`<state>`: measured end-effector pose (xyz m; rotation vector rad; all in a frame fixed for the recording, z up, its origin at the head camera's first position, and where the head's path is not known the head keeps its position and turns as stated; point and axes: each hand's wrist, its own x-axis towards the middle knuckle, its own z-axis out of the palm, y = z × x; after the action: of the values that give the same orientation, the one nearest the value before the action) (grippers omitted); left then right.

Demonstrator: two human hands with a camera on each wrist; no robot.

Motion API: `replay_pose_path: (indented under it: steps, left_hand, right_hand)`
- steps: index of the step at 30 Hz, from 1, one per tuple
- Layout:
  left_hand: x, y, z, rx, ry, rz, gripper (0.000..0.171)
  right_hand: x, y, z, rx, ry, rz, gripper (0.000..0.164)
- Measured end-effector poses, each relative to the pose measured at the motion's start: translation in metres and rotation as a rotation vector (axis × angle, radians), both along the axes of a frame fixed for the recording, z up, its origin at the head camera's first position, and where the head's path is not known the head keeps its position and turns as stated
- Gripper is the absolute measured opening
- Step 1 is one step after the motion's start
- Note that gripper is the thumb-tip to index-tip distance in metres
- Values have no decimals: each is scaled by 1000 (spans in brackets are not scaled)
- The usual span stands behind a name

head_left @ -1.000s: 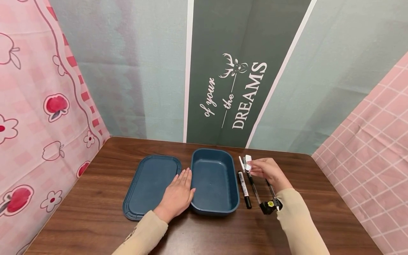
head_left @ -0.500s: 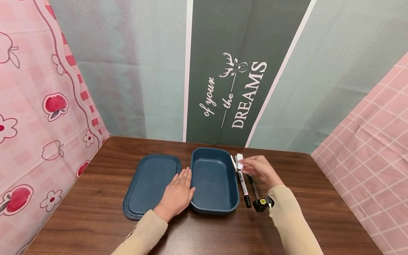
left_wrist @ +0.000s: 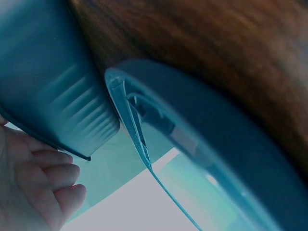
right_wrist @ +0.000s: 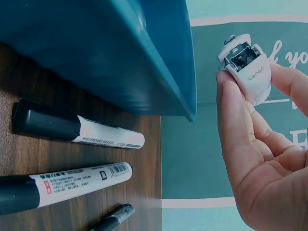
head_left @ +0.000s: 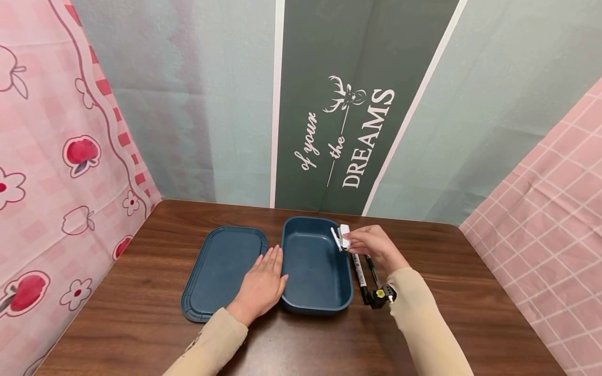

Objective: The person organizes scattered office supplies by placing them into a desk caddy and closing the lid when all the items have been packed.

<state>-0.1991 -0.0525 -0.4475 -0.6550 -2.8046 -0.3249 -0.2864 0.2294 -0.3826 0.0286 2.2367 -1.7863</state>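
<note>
My right hand point(head_left: 376, 246) pinches a small white stapler point(head_left: 345, 236) between thumb and fingers, over the right rim of a deep blue plastic box point(head_left: 310, 277). In the right wrist view, the metal end of the stapler shows, higher than the box edge. My left hand point(head_left: 263, 284) lies with straight fingers against the box's left rim, partly over the flat blue lid point(head_left: 226, 271). The left wrist view shows the fingers point(left_wrist: 60, 168) touching the box's edge.
Two whiteboard markers point(right_wrist: 79, 185) and a black pen point(right_wrist: 113, 219) lie on the brown wooden table to the right of the box; my right forearm partly covers them in the head view. A printed curtain point(head_left: 324, 104) hangs behind the table.
My right hand has carried the stapler left, from above the pens to over the box's right rim. My left hand has stayed in place.
</note>
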Motion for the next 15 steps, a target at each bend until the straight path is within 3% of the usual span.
replay_pose_path:
  steps: [15]
  left_hand:
    - [0, -1, 0, 4, -15, 1, 57]
  right_hand:
    - [-1, -14, 1, 28, -3, 35, 32]
